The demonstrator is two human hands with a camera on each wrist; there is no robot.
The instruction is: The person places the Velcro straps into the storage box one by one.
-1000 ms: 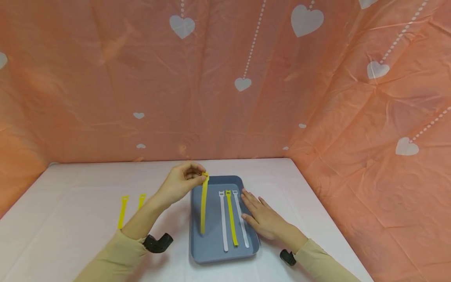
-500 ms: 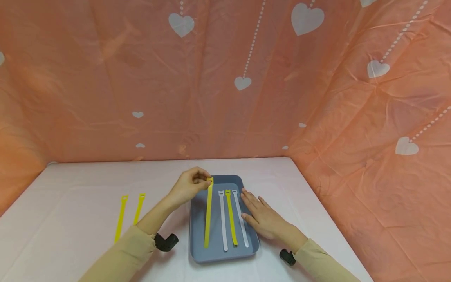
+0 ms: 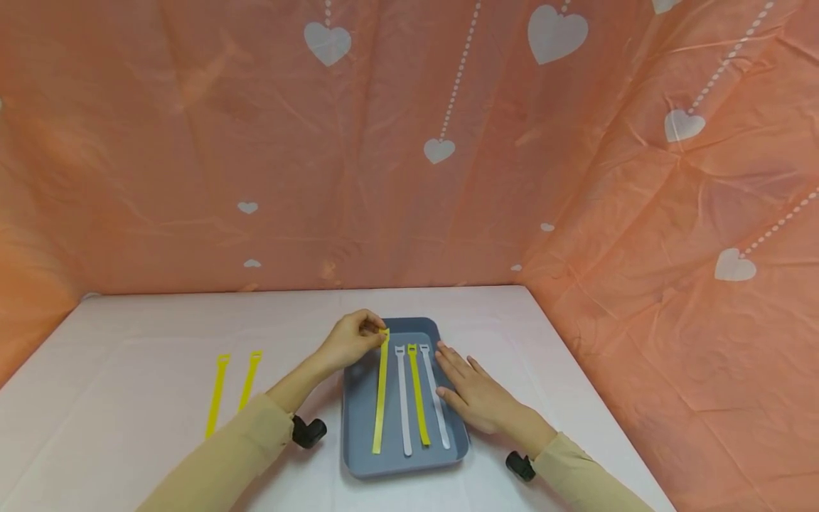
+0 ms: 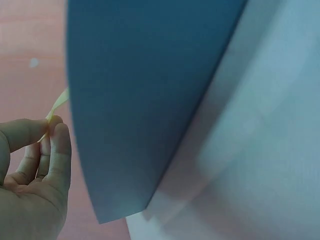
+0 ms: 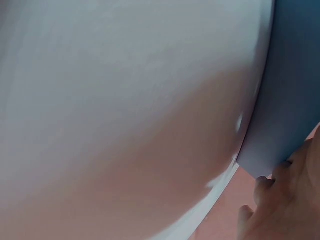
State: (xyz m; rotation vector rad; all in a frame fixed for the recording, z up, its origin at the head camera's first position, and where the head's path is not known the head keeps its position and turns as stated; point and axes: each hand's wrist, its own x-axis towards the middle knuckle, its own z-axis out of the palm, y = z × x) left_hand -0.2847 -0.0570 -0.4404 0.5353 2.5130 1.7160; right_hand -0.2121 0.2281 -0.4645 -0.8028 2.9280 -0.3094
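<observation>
My left hand (image 3: 353,340) pinches the head end of a yellow strap (image 3: 380,395) at the far left of a grey-blue tray (image 3: 358,419); the strap lies along the tray floor. In the left wrist view my thumb and forefinger (image 4: 50,131) pinch the strap's pale tip (image 4: 59,102) beside the tray's wall (image 4: 140,100). To the strap's right lie a white strap (image 3: 403,402), a second yellow strap (image 3: 417,397) and another white strap (image 3: 435,398). My right hand (image 3: 476,392) rests flat with straight fingers on the tray's right edge, seen close in the right wrist view (image 5: 287,200).
Two more yellow straps (image 3: 217,395) (image 3: 248,380) lie on the white table (image 3: 128,427) left of my left arm. Orange sheeting with white hearts (image 3: 409,142) closes off the back and right side. The tray (image 5: 295,80) sits near the table's front.
My left hand has moved right and down, laying the hanging yellow strap flat in the tray beside the white one. The right hand has stayed put.
</observation>
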